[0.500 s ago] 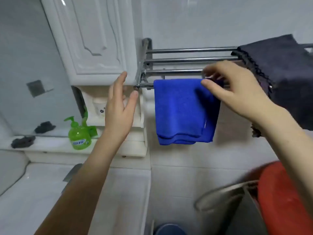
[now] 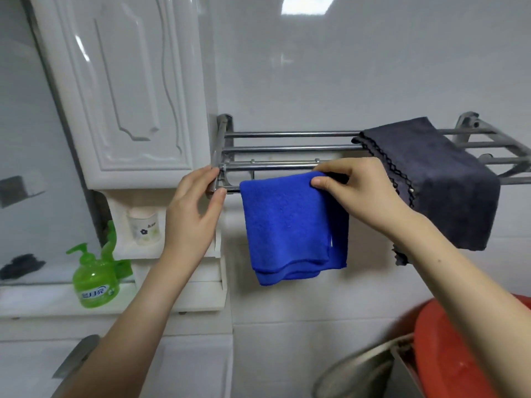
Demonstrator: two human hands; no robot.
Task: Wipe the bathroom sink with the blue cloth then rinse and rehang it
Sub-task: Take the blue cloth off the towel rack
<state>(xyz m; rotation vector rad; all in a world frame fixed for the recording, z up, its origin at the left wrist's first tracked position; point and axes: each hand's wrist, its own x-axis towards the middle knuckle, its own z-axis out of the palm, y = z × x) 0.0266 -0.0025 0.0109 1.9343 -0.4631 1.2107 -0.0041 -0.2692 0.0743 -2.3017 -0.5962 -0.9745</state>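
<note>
The blue cloth (image 2: 290,225) hangs folded over the front bar of the towel rack (image 2: 287,149), so it can dry. The right hand (image 2: 362,193) pinches the cloth's top corner at the rack, likely to pull it. The left hand (image 2: 192,214) is half open, fingertips touching the rack's left end, holding nothing.

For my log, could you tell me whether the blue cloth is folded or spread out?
Folded: the blue cloth hangs over the rack's front bar, with several stacked layer edges at its bottom.
</note>
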